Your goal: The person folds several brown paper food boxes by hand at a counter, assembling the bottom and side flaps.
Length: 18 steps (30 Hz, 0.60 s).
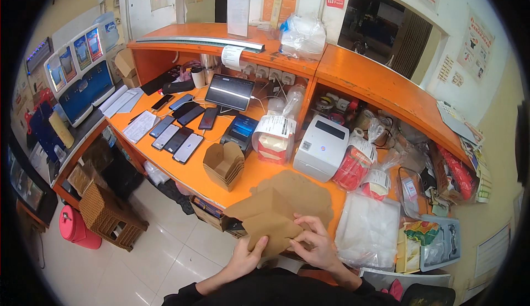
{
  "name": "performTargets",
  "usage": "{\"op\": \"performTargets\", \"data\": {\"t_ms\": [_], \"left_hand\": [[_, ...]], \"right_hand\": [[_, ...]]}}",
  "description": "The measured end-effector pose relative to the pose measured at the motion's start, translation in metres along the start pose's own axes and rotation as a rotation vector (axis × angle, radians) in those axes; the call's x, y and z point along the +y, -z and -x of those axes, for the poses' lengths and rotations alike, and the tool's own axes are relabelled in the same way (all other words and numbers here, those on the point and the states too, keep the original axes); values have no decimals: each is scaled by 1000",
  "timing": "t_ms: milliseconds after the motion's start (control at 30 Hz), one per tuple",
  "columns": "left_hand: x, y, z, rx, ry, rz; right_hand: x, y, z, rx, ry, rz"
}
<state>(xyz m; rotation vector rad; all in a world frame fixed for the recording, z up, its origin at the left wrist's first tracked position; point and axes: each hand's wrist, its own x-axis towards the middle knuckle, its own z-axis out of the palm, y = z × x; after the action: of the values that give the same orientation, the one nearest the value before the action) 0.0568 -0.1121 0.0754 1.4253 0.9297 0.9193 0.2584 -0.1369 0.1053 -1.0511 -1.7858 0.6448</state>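
Both of my hands hold a partly folded brown cardboard food box over the front edge of the orange counter. My left hand grips its lower left panel, thumb on top. At the right side, my right hand pinches a flap between thumb and fingers. Beneath and behind the box lie flat brown cardboard blanks. To the left of them stands a nested stack of folded brown boxes, open at the top.
Several phones and a tablet lie or stand at left. A black receipt printer, bagged orders, a white label printer and clear plastic bags line the counter. A woven-pattern brown stool stands on the floor.
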Motion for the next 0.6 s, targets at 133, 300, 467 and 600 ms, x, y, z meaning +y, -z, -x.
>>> {"op": "performTargets", "data": {"t_ms": [133, 300, 467, 600], "left_hand": [[-10, -6, 0, 42, -38, 0], [7, -2, 2, -93, 108, 138], [11, -3, 6, -355, 133, 53], [3, 7, -2, -506, 558, 534]], "right_hand": [[12, -12, 9, 108, -17, -103], [15, -7, 16, 16, -119, -83], [28, -5, 29, -154, -133, -25], [23, -7, 34, -100, -197, -113]]}}
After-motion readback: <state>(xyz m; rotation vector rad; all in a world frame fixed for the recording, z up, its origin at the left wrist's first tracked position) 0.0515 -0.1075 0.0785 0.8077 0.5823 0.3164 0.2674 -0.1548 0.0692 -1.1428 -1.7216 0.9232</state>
